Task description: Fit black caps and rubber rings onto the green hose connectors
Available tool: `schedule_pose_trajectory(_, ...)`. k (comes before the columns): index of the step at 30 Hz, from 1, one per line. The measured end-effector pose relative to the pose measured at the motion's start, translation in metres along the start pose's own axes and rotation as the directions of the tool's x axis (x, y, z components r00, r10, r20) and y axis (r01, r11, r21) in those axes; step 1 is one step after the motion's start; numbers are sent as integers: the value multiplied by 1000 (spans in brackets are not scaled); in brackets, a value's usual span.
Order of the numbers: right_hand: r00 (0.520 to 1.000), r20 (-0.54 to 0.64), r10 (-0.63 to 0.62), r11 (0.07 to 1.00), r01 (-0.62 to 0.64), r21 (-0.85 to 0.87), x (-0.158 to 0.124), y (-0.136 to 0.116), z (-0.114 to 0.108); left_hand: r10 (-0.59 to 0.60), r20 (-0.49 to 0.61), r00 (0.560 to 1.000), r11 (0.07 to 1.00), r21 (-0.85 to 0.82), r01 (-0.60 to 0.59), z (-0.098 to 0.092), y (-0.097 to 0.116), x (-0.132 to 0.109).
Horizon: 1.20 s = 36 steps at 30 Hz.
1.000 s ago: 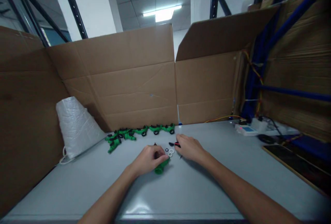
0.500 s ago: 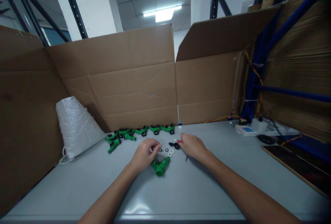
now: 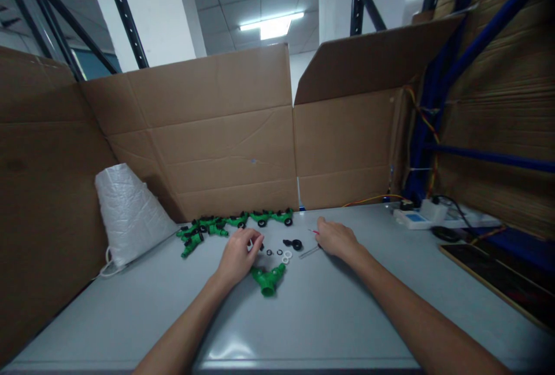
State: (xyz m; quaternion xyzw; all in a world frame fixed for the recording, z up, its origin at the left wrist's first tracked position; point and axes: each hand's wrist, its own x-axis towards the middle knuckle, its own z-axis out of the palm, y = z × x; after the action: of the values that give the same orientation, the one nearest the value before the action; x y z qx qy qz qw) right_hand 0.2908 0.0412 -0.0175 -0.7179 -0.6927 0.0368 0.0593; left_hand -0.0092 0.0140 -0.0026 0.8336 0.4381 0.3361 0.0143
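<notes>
My left hand is closed in a pinch above the table; a small dark bit shows by its fingertips, too small to name. Just below it lies a green Y-shaped pipe fitting, its wide round mouth towards me. My right hand is closed around a thin red tool with a fine metal tip, mostly hidden by the fingers. Under that hand sticks out a slim metal piece; whether it is held is unclear. Between the hands are a black cap-like part, small black rings and white rings.
Several green fittings with black parts stand in a row at the back left. A white padded bag leans at the left. Cardboard walls enclose the grey table. A power strip and a dark framed panel are at the right.
My right hand has moved right and slightly away with the red tool, away from the black part. My left hand has drawn slightly left. The slim metal piece now lies more slanted.
</notes>
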Motion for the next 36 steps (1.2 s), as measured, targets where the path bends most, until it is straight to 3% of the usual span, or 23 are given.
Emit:
schedule_pose_trajectory(11, 998, -15, -63, 998, 63, 4, 6, 8, 4, -12, 4, 1000, 1000, 8, 12, 0, -3, 0)
schedule_pose_trajectory(23, 987, -162, -18, 999, 25, 43, 23, 21, 11, -23, -33, 999, 999, 27, 24, 2, -9, 1)
schedule_pose_trajectory(32, 940, -340, 23, 997, 2, 72, 28, 24, -2, -33, -37, 999, 999, 38, 35, 2, -14, 2)
schedule_pose_trajectory(36, 883, -468, 31, 997, 5, 76, 22, 23, -12, -37, -36, 999, 999, 39, 38, 2, -15, 2)
